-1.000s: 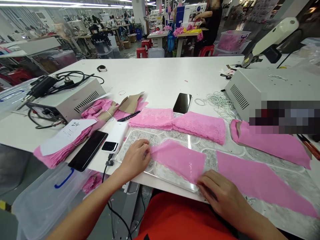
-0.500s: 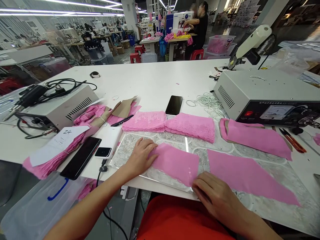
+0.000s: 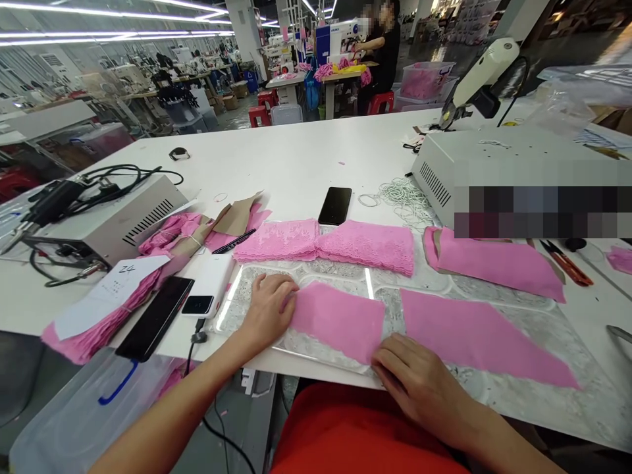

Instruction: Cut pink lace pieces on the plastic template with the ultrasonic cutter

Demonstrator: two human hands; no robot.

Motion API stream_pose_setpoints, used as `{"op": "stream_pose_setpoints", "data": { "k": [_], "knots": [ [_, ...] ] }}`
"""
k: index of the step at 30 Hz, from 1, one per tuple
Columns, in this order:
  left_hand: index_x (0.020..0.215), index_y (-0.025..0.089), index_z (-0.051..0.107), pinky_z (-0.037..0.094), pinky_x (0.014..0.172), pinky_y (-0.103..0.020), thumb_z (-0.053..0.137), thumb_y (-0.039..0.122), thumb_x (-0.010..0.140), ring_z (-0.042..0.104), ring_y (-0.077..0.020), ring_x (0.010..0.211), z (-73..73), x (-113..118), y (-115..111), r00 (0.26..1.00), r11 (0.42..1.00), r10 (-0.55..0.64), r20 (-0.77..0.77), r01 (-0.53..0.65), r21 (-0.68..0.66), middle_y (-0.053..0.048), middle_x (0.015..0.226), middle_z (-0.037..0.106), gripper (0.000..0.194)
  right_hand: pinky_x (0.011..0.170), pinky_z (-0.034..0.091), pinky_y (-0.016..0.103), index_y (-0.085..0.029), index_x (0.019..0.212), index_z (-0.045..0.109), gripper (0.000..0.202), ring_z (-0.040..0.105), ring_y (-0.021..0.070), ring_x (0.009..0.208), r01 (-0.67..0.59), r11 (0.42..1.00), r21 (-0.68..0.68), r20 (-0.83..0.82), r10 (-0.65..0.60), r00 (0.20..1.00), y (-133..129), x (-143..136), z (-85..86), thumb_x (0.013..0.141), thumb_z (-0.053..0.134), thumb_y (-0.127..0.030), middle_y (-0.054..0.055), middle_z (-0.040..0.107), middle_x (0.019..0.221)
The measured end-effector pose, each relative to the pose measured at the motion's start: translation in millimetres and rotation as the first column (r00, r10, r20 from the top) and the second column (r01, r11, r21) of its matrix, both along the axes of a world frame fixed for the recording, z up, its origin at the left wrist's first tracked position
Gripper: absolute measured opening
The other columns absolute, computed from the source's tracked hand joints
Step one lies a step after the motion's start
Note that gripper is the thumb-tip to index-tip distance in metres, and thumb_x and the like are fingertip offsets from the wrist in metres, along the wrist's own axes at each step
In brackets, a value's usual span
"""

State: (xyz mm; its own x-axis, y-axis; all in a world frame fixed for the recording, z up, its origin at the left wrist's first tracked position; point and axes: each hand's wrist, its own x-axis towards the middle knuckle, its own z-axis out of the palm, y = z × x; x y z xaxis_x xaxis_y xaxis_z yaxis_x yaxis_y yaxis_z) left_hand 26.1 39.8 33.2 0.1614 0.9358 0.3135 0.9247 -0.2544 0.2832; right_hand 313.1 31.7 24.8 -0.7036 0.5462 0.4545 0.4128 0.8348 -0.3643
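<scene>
A small pink fabric piece (image 3: 338, 319) lies flat on a clear-topped, marble-patterned board (image 3: 474, 388) at the table's front edge. My left hand (image 3: 270, 308) is at its left edge, thumb and bent fingers drawn together on the cloth. At the lower right corner, my right hand (image 3: 415, 375) has its fingers pressed together on the fabric; the thumb is mostly hidden. Right of this lies a longer pink fabric piece (image 3: 478, 336), tapering to the right. Behind both are two adjoining stacks of pink lace pieces (image 3: 365, 247). A folded pink fabric bundle (image 3: 498, 263) rests at the back right.
A black phone (image 3: 335, 205) and tangled pale cord (image 3: 407, 201) lie behind the stacks. Left are a white power bank (image 3: 208, 283), a large black phone (image 3: 155, 317) and a grey box (image 3: 111, 220). Orange-handled snips (image 3: 567, 263) lie right. A co-worker (image 3: 385, 59) sits at a sewing machine.
My left thumb has drawn in towards its fingers at the fabric's left edge. My right hand stays at the lower corner. The whole view has shifted slightly.
</scene>
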Motion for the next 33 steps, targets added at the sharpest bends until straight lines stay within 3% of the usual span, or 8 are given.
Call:
{"op": "stream_pose_setpoints", "data": {
  "k": [3,6,9,11,16,25,29,33],
  "knots": [
    [0.108,0.022,0.066,0.027,0.109,-0.054,0.049,0.019,0.093,0.056,-0.0254,0.120,1.0,4.0,2.4,0.994,0.994,-0.105,-0.043,0.104,-0.023,-0.010,0.123,0.064,0.023,0.056,0.040,0.027,-0.019,0.078,0.055,0.020,0.052,0.0147,0.062,-0.003,1.000,-0.004,0.011,0.003,1.000,0.7,0.6,0.4,0.088,0.044,-0.005,0.003,0.058,0.068],
    [0.119,0.025,0.064,0.024,0.110,-0.060,0.047,0.024,0.096,0.050,-0.0294,0.129,-0.4,5.0,6.0,0.973,0.981,-0.185,-0.139,0.175,-0.079,-0.010,0.134,0.059,0.029,0.057,0.039,0.027,-0.019,0.078,0.054,0.019,0.051,0.0149,0.062,0.001,1.000,-0.005,0.010,-0.001,1.000,0.8,1.4,-0.1,0.088,0.046,-0.005,0.003,0.059,0.069],
    [0.121,0.023,0.064,0.024,0.110,-0.063,0.043,0.026,0.098,0.051,-0.0321,0.128,-2.3,2.4,6.4,0.974,0.995,-0.097,-0.207,0.091,-0.038,-0.012,0.135,0.059,0.031,0.058,0.038,0.028,-0.019,0.077,0.054,0.018,0.050,0.0151,0.063,0.009,1.000,-0.008,0.012,-0.008,1.000,0.2,2.4,-1.0,0.088,0.048,-0.006,0.003,0.059,0.069],
    [0.124,0.021,0.062,0.025,0.111,-0.061,0.042,0.025,0.098,0.049,-0.0318,0.130,-2.8,0.8,5.4,0.972,0.995,-0.092,-0.217,0.097,0.016,-0.013,0.137,0.056,0.033,0.059,0.037,0.028,-0.018,0.077,0.054,0.018,0.049,0.0152,0.064,0.012,1.000,-0.009,0.016,-0.012,1.000,0.2,3.2,-1.0,0.088,0.048,-0.006,0.003,0.059,0.070],
    [0.135,0.028,0.055,0.021,0.115,-0.057,0.040,0.028,0.100,0.041,-0.0287,0.138,-6.2,1.7,5.0,0.901,0.932,-0.357,-0.245,0.359,-0.036,-0.008,0.145,0.049,0.038,0.061,0.036,0.028,-0.018,0.076,0.054,0.018,0.047,0.0144,0.066,0.024,0.999,-0.035,0.051,-0.022,0.998,1.6,4.3,0.4,0.088,0.048,-0.006,0.003,0.059,0.072],
    [0.143,0.029,0.045,0.022,0.114,-0.056,0.036,0.029,0.099,0.047,-0.0305,0.133,-21.0,-9.1,6.9,0.886,0.943,-0.288,-0.363,0.329,0.055,-0.009,0.146,0.047,0.045,0.062,0.039,0.029,-0.018,0.077,0.054,0.013,0.050,0.0150,0.068,0.073,0.997,0.012,0.037,-0.073,0.997,2.8,9.1,-3.9,0.084,0.053,-0.007,0.003,0.060,0.074],
    [0.141,0.023,0.048,0.023,0.113,-0.058,0.036,0.027,0.099,0.048,-0.0331,0.132,-13.3,-0.5,6.9,0.878,0.935,-0.283,-0.386,0.343,0.094,-0.013,0.144,0.049,0.044,0.064,0.046,0.028,-0.018,0.089,0.059,0.013,0.055,0.0149,0.071,0.270,0.963,0.001,-0.136,-0.267,0.954,7.3,51.9,2.0,0.088,0.051,-0.008,0.004,0.063,0.076],
    [0.137,0.020,0.051,0.015,0.119,-0.050,0.036,0.021,0.099,0.041,-0.0261,0.138,1.9,40.1,16.0,0.819,0.860,-0.452,-0.354,0.506,0.073,-0.010,0.147,0.046,0.040,0.072,0.052,0.031,-0.022,0.096,0.063,0.016,0.063,0.0171,0.080,0.567,0.822,0.042,-0.209,-0.548,0.810,8.3,114.9,-1.0,0.088,0.055,-0.010,0.004,0.067,0.084]
  ]
}}
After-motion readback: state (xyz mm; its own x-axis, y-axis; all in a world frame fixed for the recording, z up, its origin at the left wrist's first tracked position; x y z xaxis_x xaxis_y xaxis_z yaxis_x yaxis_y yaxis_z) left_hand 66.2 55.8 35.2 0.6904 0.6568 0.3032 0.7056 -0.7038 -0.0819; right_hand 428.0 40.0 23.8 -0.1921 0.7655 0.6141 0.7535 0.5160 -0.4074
